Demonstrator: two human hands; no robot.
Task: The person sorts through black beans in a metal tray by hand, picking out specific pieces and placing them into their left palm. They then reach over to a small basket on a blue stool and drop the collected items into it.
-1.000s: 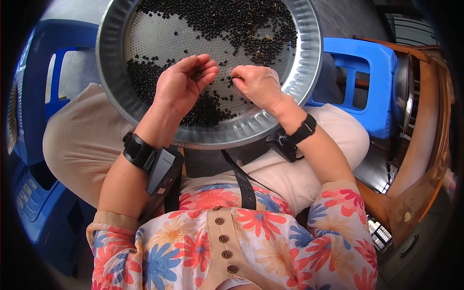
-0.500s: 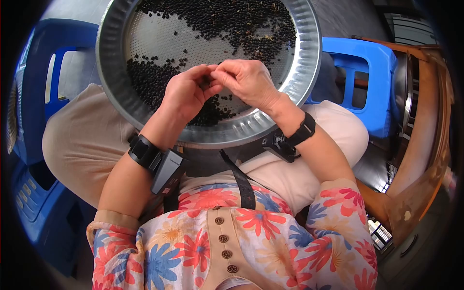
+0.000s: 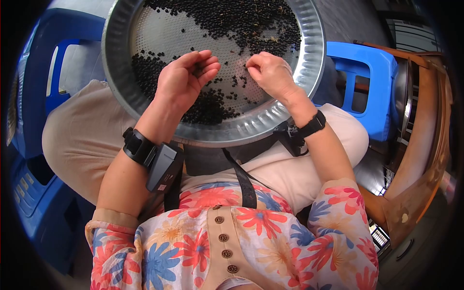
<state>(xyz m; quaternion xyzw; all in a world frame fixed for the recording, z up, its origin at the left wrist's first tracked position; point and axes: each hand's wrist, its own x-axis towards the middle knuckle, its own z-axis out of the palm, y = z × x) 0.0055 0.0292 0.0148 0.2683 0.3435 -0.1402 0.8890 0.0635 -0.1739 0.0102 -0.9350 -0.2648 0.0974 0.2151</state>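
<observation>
A round metal tray [image 3: 116,77] with a fluted rim rests over my lap, holding small round black beans [image 3: 205,108]. Above its left part, my left hand [image 3: 183,79] is cupped palm up with its fingers curled in. A few dark beans seem to lie in that palm, partly hidden by the fingers. To the right, my right hand [image 3: 275,75] hovers over the tray with thumb and forefinger drawn together. Whatever may be between those fingertips is too small to make out. The two hands are apart.
Another pile of beans [image 3: 232,21], mixed with pale bits, spreads along the tray's far side. Blue plastic stools [image 3: 382,92] stand on both sides. A brown wooden piece of furniture [image 3: 415,130] is at the right. Black straps with devices [image 3: 166,166] are on both wrists.
My hands were together at the fingertips and have separated. The right hand has moved right, and the left slightly left and down. The tray appears a little further right and lower in view.
</observation>
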